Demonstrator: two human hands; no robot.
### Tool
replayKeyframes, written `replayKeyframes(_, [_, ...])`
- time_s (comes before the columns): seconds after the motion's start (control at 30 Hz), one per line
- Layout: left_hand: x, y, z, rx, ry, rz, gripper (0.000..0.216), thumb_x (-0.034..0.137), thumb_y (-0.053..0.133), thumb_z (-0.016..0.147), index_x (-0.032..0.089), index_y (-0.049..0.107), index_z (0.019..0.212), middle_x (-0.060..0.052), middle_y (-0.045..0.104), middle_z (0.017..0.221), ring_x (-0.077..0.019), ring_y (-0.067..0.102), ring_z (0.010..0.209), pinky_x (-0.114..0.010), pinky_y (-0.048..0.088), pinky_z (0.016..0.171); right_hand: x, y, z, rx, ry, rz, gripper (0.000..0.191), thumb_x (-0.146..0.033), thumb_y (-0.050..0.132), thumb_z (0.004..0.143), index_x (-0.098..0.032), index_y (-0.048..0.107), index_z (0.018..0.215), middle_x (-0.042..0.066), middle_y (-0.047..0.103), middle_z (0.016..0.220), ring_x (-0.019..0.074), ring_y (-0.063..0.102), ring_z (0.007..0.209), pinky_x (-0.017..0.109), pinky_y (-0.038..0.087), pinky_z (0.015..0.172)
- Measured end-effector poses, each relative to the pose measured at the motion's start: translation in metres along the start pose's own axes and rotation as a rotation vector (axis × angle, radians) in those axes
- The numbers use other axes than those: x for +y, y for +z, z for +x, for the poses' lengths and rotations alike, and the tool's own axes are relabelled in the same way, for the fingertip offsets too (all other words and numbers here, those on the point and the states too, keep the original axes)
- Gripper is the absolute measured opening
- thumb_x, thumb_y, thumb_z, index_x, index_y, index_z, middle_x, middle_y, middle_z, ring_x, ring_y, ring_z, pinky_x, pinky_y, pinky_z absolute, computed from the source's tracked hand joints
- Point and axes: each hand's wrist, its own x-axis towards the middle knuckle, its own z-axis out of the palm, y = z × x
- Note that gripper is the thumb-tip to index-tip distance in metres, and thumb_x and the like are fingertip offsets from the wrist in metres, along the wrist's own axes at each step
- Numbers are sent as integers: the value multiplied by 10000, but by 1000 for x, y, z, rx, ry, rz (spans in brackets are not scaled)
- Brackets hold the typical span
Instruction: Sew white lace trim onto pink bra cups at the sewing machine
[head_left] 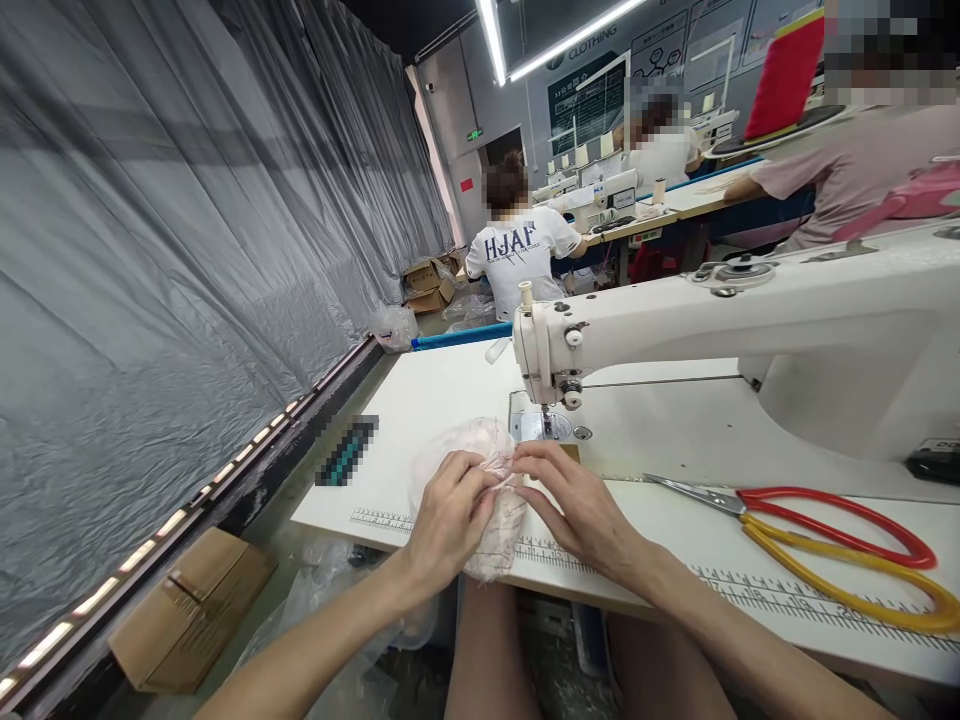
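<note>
A bunched piece of thin, pale pink fabric (501, 535) lies at the front edge of the sewing table, one end hanging over it. My left hand (452, 510) is closed on the fabric, thumb against fingers. From the other side my right hand (574, 500) pinches the same cloth with thumb and fingertips. Both hands meet just in front of the needle and presser foot (548, 422) of a white sewing machine (645, 325). The fabric is apart from the needle. What lies inside its folds is hidden.
Scissors (825, 535) with red and yellow handles lie right of my right arm. A printed ruler (780, 590) runs along the table's front edge. A cardboard box (191, 610) stands on the floor at left, below a grey curtain (187, 250). Several people sit at machines ahead.
</note>
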Motion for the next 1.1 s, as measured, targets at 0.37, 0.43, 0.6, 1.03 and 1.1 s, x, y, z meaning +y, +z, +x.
replayKeyframes(0.37, [-1,-3,-2,-75,81,-42,280,23,390,862,163,621,934,-89,495,1001,-191,474,956,-306,446,770,5,11,-9,-4,-110,-237,177,-59,412,857,-173,543,894,122,553,1075,166,512,748,288,405,611])
replayKeyframes(0.43, [2,-7,-1,-86,60,-62,317,21,370,864,169,618,993,-90,496,996,-191,474,964,-313,453,786,3,10,-5,-5,-89,-197,208,-48,381,863,-176,540,904,115,543,1066,160,504,749,279,411,608])
replayKeyframes(0.6, [7,-7,-2,-60,-8,-37,205,101,500,822,161,574,1003,-89,494,1003,-207,483,975,-343,458,820,2,12,5,29,-73,-143,268,-21,349,861,-197,544,917,92,528,1053,152,496,751,277,431,620])
replayKeyframes(1.03, [-7,-10,-6,-8,98,-5,244,8,355,834,161,545,843,-84,513,982,-188,493,926,-312,448,763,-20,18,-22,-119,-104,-219,108,-162,465,896,-174,545,969,103,584,990,209,537,838,336,398,694])
replayKeyframes(1.1, [-7,-13,-7,-59,142,11,270,9,357,840,154,582,805,-93,505,1018,-190,481,931,-303,449,745,-18,23,-23,-108,-112,-238,191,-78,413,888,-168,546,991,93,596,968,200,540,849,337,382,711])
